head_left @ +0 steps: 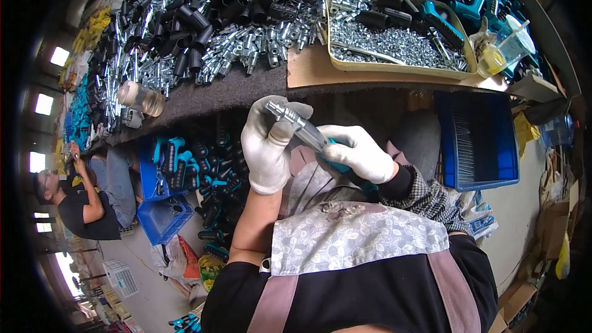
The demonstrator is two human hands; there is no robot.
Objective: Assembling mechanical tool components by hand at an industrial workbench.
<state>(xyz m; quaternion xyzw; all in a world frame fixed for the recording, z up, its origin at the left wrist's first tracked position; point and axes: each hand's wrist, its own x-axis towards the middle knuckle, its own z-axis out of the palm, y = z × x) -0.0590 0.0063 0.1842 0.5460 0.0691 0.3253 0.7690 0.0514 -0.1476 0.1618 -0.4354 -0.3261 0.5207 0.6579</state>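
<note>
Both gloved hands hold one tool (pixel 314 139) in front of the bench's near edge. Left hand (pixel 266 145) closed round its metal nozzle end; right hand (pixel 357 153) closed round the teal handle. Tray (pixel 401 68) of screws sits on bench (pixel 246 89), blue crate (pixel 478 142) right.
</note>
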